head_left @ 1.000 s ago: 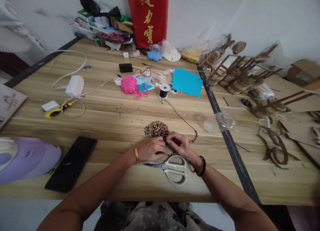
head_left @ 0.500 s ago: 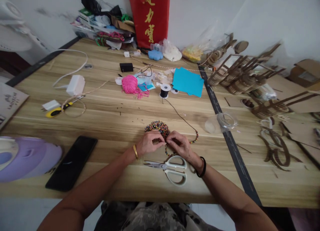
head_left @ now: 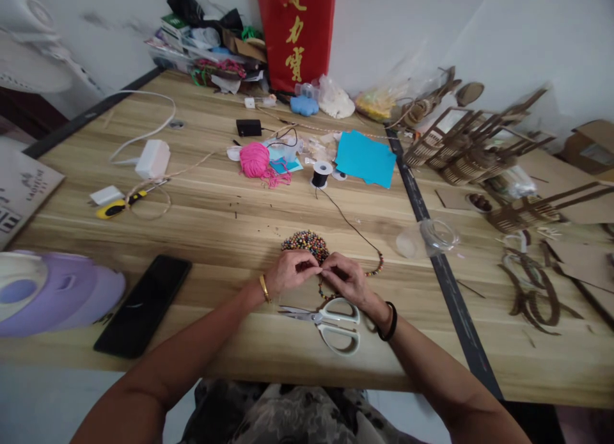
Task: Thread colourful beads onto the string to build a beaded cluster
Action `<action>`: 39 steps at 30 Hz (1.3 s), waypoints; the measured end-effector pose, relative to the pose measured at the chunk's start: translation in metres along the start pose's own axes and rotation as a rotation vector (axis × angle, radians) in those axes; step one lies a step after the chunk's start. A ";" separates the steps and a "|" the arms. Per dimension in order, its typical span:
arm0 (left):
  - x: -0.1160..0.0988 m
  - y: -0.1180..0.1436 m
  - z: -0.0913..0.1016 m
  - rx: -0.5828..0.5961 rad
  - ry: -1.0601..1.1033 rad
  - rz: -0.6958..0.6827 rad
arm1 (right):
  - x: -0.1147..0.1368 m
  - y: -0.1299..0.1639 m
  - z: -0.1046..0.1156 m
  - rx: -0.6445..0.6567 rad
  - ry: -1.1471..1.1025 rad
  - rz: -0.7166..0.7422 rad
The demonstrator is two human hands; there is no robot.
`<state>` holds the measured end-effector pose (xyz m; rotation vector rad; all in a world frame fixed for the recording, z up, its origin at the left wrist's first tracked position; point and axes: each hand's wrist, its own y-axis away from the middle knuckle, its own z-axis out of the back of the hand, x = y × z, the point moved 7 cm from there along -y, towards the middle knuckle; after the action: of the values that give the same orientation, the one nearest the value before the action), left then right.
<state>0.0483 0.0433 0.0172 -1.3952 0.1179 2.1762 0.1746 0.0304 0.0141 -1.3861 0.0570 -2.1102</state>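
At lower centre of the frame, the left hand (head_left: 288, 274) and right hand (head_left: 346, 279) meet fingertip to fingertip, both pinched on a beaded cord (head_left: 371, 272), just below the bead pile (head_left: 305, 242) and above the scissors (head_left: 330, 320) on the worktop (head_left: 215, 220).

Heaped in a small mound of multicoloured beads (head_left: 305, 242) on the wooden table, just beyond a partly beaded dark cord (head_left: 352, 226) trailing in a curve from a black spool (head_left: 320, 174) to pinching fingertips (head_left: 320, 271).
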 end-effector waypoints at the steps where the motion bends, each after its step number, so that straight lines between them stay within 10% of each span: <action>1: 0.000 0.000 0.000 -0.001 -0.005 -0.002 | 0.000 0.000 0.000 0.002 0.004 0.002; 23: 0.011 0.001 -0.004 0.012 0.058 0.081 | -0.012 0.005 0.004 -0.050 -0.088 -0.145; 39: 0.012 0.004 -0.031 0.270 -0.480 -0.146 | -0.030 0.008 0.007 -0.160 -0.194 -0.288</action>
<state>0.0685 0.0338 -0.0080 -0.6903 0.1201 2.2099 0.1923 0.0408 -0.0108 -1.7799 -0.0566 -2.2280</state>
